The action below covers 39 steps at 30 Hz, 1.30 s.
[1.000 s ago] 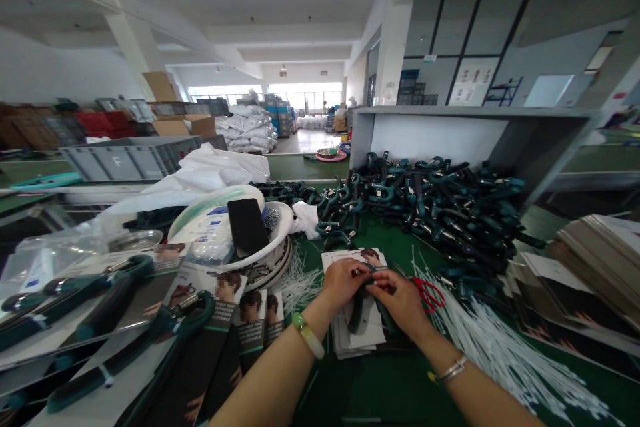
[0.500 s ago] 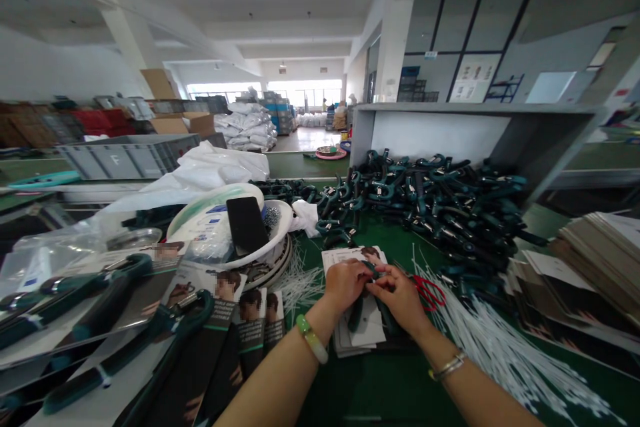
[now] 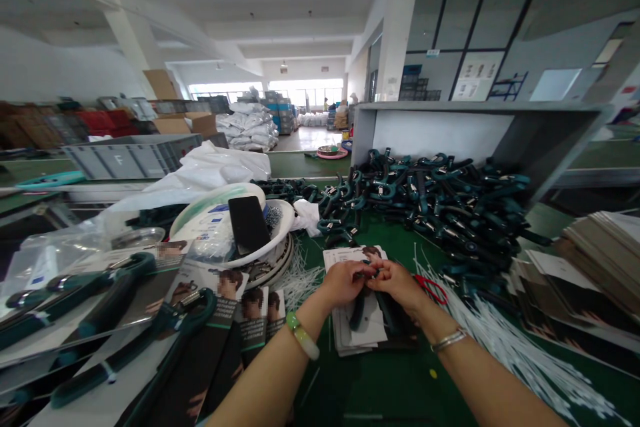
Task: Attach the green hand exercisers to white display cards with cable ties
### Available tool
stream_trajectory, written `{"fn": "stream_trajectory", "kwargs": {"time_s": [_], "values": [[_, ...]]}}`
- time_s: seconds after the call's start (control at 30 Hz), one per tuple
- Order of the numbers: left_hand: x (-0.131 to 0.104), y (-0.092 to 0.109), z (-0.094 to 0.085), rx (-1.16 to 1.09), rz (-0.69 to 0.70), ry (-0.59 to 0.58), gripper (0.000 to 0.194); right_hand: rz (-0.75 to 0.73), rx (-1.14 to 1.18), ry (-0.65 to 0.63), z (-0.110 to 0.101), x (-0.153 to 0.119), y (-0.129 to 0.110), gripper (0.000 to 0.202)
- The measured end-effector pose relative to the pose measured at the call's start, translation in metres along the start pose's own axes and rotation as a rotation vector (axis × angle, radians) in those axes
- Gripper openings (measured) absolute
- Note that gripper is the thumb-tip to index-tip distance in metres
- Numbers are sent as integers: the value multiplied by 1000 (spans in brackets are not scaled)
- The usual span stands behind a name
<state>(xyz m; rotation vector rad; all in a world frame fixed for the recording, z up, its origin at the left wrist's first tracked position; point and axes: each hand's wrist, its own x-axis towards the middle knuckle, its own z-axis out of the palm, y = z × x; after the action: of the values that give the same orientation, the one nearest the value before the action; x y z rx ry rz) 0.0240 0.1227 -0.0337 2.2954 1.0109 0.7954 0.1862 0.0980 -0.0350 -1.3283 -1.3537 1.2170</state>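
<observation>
A dark green hand grip strengthener point(image 3: 357, 315) lies on a stack of printed cards point(image 3: 371, 328) in front of me, its handles spread toward me. My left hand point(image 3: 345, 284) is closed in a pinch around its upper end. From the other side my right hand point(image 3: 399, 285) pinches at the same spot, fingertips meeting those of the left. The fingers cover the strengthener's top, and any small part between them is hidden. Red-handled scissors point(image 3: 434, 289) lie just beyond my right hand. White cable ties point(image 3: 505, 340) fan out to the right.
A heap of hand grip strengtheners point(image 3: 440, 200) fills the back right, below a grey shelf point(image 3: 480, 107). Carded strengtheners point(image 3: 110, 360) are piled at left. A phone point(image 3: 249, 225) rests on a white bowl point(image 3: 281, 227). Card stacks point(image 3: 600, 247) stand at right.
My hands have drawn closer together over the strengthener's top, the fingertips now meeting. My left forearm has shifted slightly left. The strengthener and cards stay in place.
</observation>
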Motion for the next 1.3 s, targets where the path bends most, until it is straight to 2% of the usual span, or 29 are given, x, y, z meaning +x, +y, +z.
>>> {"fn": "stream_trajectory", "kwargs": {"time_s": [0.07, 0.13, 0.23, 0.43, 0.57, 0.63, 0.73, 0.83, 0.87, 0.93, 1.0, 1.07, 1.1, 1.2, 1.3], "values": [[-1, 1, -5, -88, 24, -44, 35, -20, -12, 7, 0, 1, 0, 35], [-2, 4, -6, -117, 37, -40, 24, -51, -27, 20, 2, 1, 3, 35], [-2, 10, -3, -47, 43, 52, 12, -114, -53, 45, 5, -3, 10, 34], [-2, 14, 6, -4, 93, 300, 10, -413, -204, 247, 8, -12, 23, 20], [-4, 17, 6, 44, 136, 352, 8, -574, -350, 221, 6, -11, 20, 20], [-4, 27, 3, 49, 143, 418, 8, -534, -533, 166, 5, -9, 14, 20], [0, 52, -8, 42, 185, 511, 11, -425, -754, 129, 6, -5, 4, 18], [11, 72, -25, 44, 208, 464, 14, -433, -749, 116, 6, -2, -2, 14], [13, 74, -30, 40, 157, 439, 16, -451, -729, 116, 6, -3, -3, 13], [13, 66, -34, 51, -53, 367, 20, -475, -682, 138, 4, -4, 0, 13], [5, 51, -28, 96, -260, 204, 20, -469, -596, 203, 2, -7, 5, 16], [-10, 37, -14, 125, -314, 83, 29, -454, -514, 261, 1, -9, 9, 19], [-17, 33, -5, 150, -330, 58, 32, -460, -499, 269, 2, -10, 10, 19], [-31, 33, 14, 244, -415, 89, 31, -552, -634, 197, 5, -19, 7, 18], [-32, 40, 22, 259, -472, 129, 29, -622, -891, 88, 8, -35, -1, 21]]}}
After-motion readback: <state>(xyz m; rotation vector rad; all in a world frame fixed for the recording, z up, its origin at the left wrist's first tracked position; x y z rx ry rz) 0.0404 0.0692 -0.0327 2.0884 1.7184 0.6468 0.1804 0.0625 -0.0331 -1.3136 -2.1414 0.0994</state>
